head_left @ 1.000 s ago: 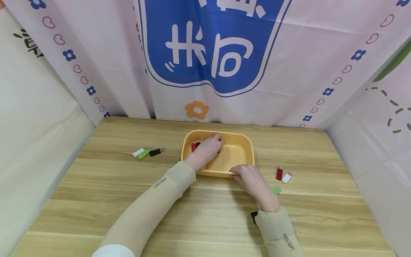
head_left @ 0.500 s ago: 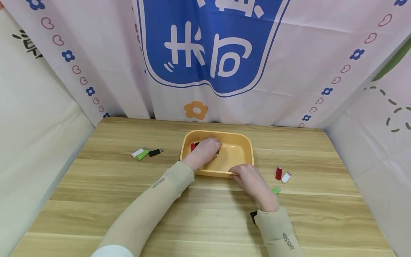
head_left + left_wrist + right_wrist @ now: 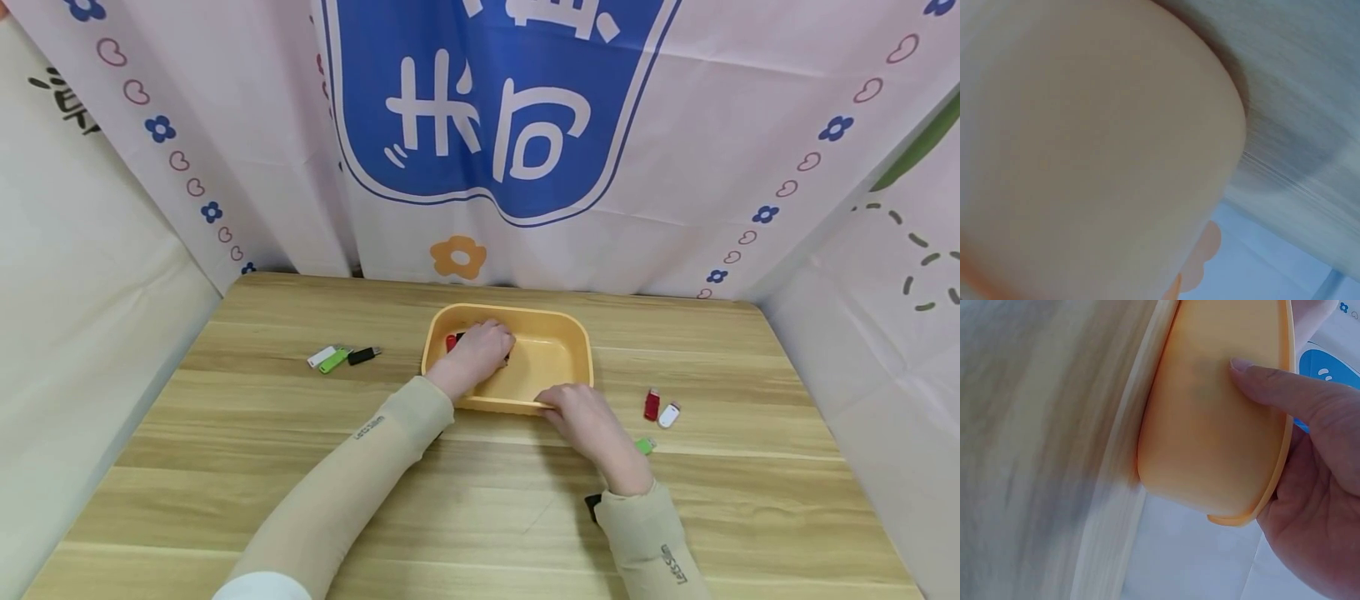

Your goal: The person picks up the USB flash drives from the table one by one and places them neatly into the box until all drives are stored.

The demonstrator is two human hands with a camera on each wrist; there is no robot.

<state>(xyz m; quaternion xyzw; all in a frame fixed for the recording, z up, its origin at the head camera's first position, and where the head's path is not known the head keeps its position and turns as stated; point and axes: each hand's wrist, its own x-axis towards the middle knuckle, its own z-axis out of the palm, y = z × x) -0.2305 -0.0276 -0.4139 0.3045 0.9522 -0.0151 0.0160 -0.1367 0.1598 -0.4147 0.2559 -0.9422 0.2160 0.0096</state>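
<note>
My left hand (image 3: 481, 354) reaches down inside a yellow plastic box (image 3: 555, 354). Its fingers curl over a dark USB flash drive (image 3: 507, 359), of which only an end shows below them. Beside that hand, at the box's left end, a red USB flash drive (image 3: 451, 342) and a black one (image 3: 461, 337) are partly covered. The right hand (image 3: 581, 417) grips the near rim of the box. In the right wrist view, its thumb (image 3: 1266, 381) presses the outer wall while the other fingers go over the rim. Only the blurred box wall (image 3: 1116, 150) fills most of the left wrist view.
Left of the box lie white (image 3: 322, 357), green (image 3: 334, 360) and black (image 3: 363, 356) USB flash drives. Red (image 3: 652, 404), white (image 3: 670, 414) and green (image 3: 646, 446) ones lie at right. A black object (image 3: 593, 507) is partly under the right sleeve. A printed curtain (image 3: 300, 208) borders the wooden table.
My left hand has drawn slightly back toward the left within the box, its fingers lowering over the dark USB flash drive. The right hand and the box stay in place.
</note>
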